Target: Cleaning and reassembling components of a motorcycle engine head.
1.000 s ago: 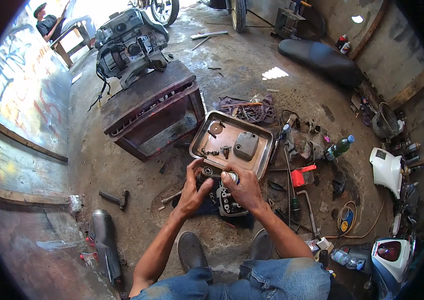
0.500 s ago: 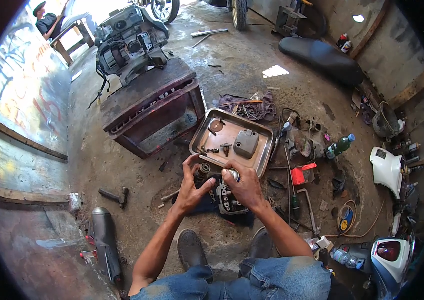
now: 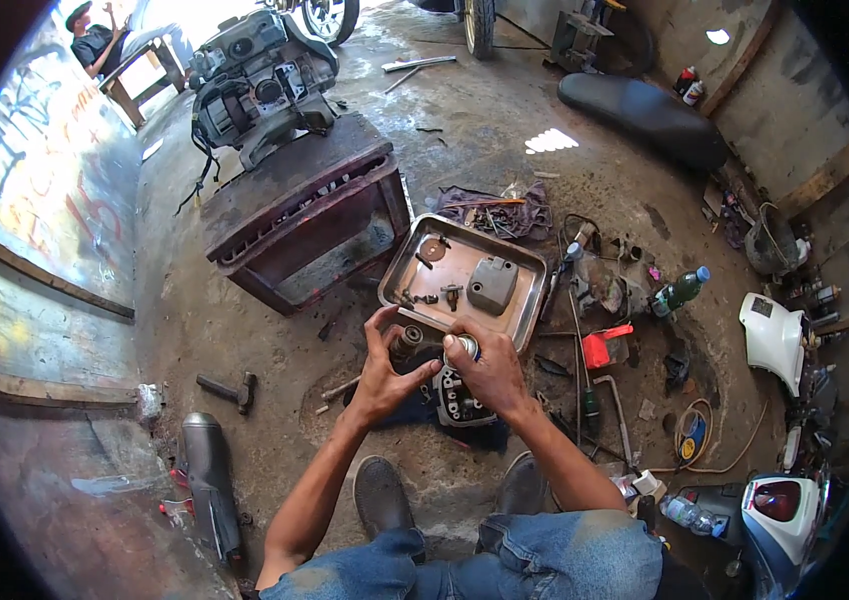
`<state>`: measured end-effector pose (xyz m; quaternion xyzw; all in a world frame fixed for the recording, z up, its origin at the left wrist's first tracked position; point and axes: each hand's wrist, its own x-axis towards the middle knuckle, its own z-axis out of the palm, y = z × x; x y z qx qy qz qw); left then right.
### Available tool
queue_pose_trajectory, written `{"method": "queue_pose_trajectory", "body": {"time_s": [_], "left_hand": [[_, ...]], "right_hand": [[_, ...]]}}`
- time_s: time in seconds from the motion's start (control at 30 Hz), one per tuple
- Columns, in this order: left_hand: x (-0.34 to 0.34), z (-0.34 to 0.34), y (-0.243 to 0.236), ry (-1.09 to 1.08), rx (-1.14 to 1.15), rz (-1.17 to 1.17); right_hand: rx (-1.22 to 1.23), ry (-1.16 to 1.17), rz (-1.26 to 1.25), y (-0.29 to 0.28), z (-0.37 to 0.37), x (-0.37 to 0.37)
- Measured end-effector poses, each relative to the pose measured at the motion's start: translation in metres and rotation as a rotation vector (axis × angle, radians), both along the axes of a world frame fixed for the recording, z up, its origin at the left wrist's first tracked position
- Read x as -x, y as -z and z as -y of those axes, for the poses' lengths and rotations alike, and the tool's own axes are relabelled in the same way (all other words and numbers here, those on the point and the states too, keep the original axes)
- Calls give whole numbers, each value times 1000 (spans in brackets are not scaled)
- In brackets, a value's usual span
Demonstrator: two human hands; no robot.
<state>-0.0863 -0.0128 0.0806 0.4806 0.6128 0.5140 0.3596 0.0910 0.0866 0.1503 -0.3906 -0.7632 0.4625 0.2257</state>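
My right hand [image 3: 493, 372] is closed round a spray can [image 3: 465, 347], its thumb over the silver top. Most of the can's body is hidden. Thumb and forefinger spread apart, my left hand [image 3: 381, 376] is open beside a cylindrical metal part [image 3: 406, 341]. That part stands within the span of its fingers; whether they touch it is unclear. Below the can lies an engine cylinder head [image 3: 461, 403] on a dark cloth [image 3: 407, 408]. Just beyond both hands is a metal tray [image 3: 535, 325] with a grey cover [image 3: 493, 285], a round disc [image 3: 434, 249] and small parts.
Left of the tray stands a wooden stand [image 3: 305, 195] bearing an engine [image 3: 265, 85]. A hammer [image 3: 229, 392] lies at left. On the right are a red container [image 3: 605, 349], a green bottle [image 3: 683, 291] and a bent rod [image 3: 621, 418]. Another person [image 3: 110, 45] sits far back.
My left thumb has shifted slightly right, toward the spray can. My right hand keeps its hold almost in place. The person at the back has raised a hand.
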Motion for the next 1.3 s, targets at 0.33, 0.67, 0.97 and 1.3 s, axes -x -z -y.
{"method": "queue_pose_trajectory", "body": {"time_s": [0.33,0.67,0.97,1.3], "left_hand": [[-6,-3,-16,8,-17,121],[-2,-4,-10,-8,125,506],[-6,1,-16,-7,50,188],[-6,0,-2,-20,22,224]], "right_hand": [[-40,9,-13,4,-1,-4],[-2,0,-3,3,-1,-2],[-34,0,-31,7,0,-2],[3,5,-4,3,-1,-3]]}}
